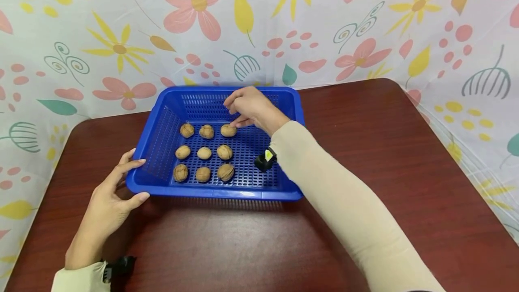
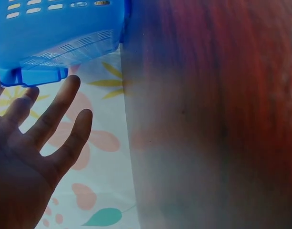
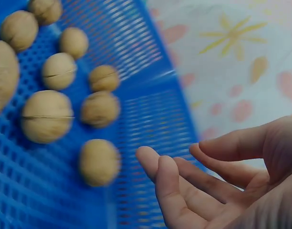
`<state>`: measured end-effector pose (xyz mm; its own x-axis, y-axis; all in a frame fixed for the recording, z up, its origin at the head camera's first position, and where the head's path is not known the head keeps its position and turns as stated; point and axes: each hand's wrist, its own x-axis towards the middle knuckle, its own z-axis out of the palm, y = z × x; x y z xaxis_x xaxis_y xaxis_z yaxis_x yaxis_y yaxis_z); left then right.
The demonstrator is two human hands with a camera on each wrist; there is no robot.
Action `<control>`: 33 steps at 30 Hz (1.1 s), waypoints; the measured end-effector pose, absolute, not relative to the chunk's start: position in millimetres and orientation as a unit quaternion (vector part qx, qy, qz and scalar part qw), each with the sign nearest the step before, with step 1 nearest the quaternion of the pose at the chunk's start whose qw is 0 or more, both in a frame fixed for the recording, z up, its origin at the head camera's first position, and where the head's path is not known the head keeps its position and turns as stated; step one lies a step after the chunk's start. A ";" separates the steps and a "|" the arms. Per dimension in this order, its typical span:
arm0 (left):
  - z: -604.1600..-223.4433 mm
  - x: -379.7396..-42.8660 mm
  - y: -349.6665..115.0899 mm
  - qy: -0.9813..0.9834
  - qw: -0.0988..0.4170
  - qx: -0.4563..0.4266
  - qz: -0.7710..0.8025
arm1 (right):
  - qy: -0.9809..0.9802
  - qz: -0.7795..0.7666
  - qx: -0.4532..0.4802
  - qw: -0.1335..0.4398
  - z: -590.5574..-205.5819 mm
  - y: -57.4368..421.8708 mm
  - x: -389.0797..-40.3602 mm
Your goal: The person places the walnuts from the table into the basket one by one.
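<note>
A blue plastic basket [image 1: 259, 193] with slotted walls holds several walnuts, set out in three rows of three. My right hand [image 1: 253, 109] hovers inside, near the back wall, its fingers close above the back-row right walnut [image 1: 228, 131]. In the right wrist view that hand [image 3: 222, 176] has loosely bent fingers with nothing between them, and the nearest walnut [image 3: 99, 163] sits apart from the fingertips. At the basket's front left corner, my left hand [image 1: 106, 204] touches the rim, thumb and fingers spread. The left wrist view shows these fingers [image 2: 53, 119] mostly straight beside the rim.
The basket stands toward the back of a dark red-brown wooden table [image 1: 385, 148]. Behind it hangs a white cloth [image 1: 259, 26] printed with flowers and leaves. A black strap-mounted device [image 1: 265, 160] sits at the right wrist, another [image 1: 119, 268] at the left.
</note>
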<state>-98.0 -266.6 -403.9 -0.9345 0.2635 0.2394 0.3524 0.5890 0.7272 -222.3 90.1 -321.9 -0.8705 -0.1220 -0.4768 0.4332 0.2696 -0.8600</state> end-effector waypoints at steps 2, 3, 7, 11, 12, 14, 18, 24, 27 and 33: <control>-403.7 -97.0 -267.4 -0.894 0.055 -0.172 -0.411 | 0.771 -0.590 0.083 0.226 -309.7 99.8 -215.0; -403.7 -95.4 -268.0 -0.895 0.056 -0.172 -0.407 | 0.777 -0.584 0.070 0.221 -304.7 105.3 -210.7; -402.6 -87.8 -270.8 -0.903 0.064 -0.176 -0.386 | 0.802 -0.563 0.025 0.196 -289.2 131.9 -186.7; -398.8 -79.0 -272.7 -0.923 0.060 -0.168 -0.341 | 0.850 -0.507 0.000 0.146 -283.0 160.7 -157.1; -397.6 -76.8 -273.3 -0.929 0.056 -0.164 -0.325 | 0.864 -0.487 -0.002 0.130 -282.8 167.7 -150.1; -395.1 -72.3 -273.6 -0.942 0.055 -0.161 -0.290 | 0.889 -0.445 -0.007 0.102 -283.3 181.2 -136.5; -390.2 -63.3 -271.5 -0.959 0.077 -0.168 -0.214 | 0.931 -0.361 -0.028 0.036 -291.2 207.4 -110.4; -384.1 -54.0 -266.8 -0.976 0.089 -0.150 -0.128 | 0.957 -0.281 -0.058 -0.046 -321.7 244.3 -75.0; -382.1 -53.5 -266.1 -0.980 0.092 -0.145 -0.101 | 0.966 -0.242 -0.053 -0.068 -339.2 260.2 -58.1; -383.1 -57.6 -268.0 -0.984 0.097 -0.130 -0.072 | 0.982 -0.171 -0.011 -0.079 -367.4 292.7 -28.4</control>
